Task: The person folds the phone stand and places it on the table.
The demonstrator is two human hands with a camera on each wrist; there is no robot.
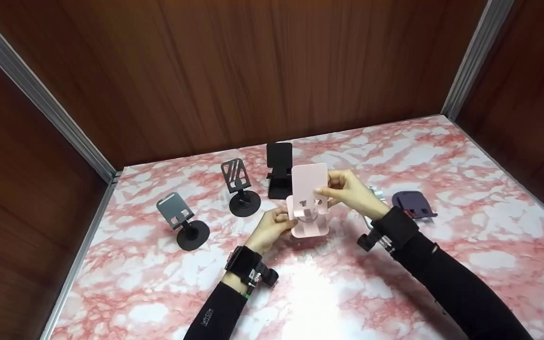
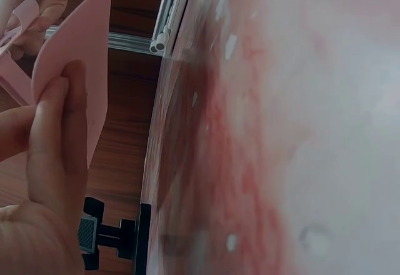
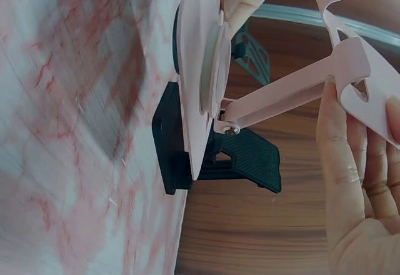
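Note:
A pink phone stand (image 1: 309, 203) sits at the table's middle, held by both hands. My left hand (image 1: 279, 218) grips the edge of its base; in the left wrist view my fingers (image 2: 56, 137) press on the pink base plate (image 2: 81, 69). My right hand (image 1: 328, 186) pinches the upright top plate. In the right wrist view the pink stand's plate (image 3: 369, 81) lies against my fingers (image 3: 350, 181), its arm (image 3: 281, 97) hinged to the base (image 3: 194, 69). Whether the base touches the table I cannot tell.
On the pink marble table (image 1: 442, 156) a black stand (image 1: 279, 170) is right behind the pink one, with a second black stand (image 1: 239, 186) and a grey stand (image 1: 180, 219) to the left. A folded purple stand (image 1: 413, 204) lies right. Wooden walls enclose three sides.

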